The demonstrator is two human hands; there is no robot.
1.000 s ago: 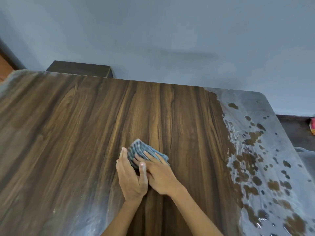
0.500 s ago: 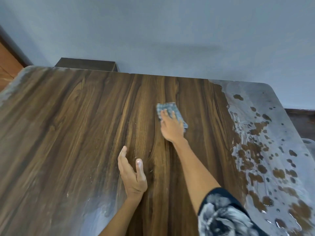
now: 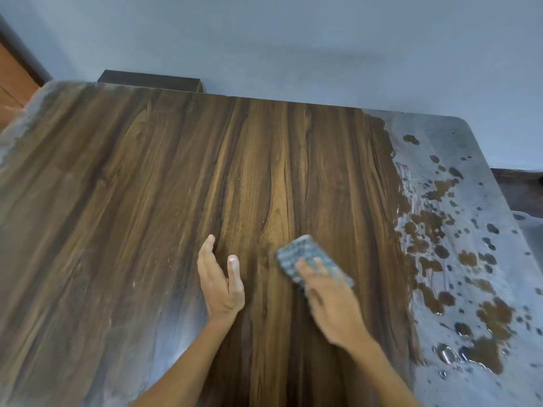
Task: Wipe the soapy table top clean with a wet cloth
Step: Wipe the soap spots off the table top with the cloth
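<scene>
Your right grip (image 3: 332, 301) presses flat on the cloth (image 3: 311, 259), long axis running far-left to near-right across the desk (image 3: 147, 201), blurred; left grip (image 3: 220, 283) rests released.

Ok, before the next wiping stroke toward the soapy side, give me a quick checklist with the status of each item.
1. Cloth under the right hand: ok, fingers pressing it flat on the table top.
2. Left hand out of the cloth's way: ok, open, beside it and apart.
3. Middle of the table wiped: ok, bare wood grain shows.
4. Soapy film along the right edge: not ok, foam and droplets remain.
5. Left edge and near-left patch: not ok, a grey haze remains.
6. Cloth wet enough: cannot tell, image blurred.
</scene>
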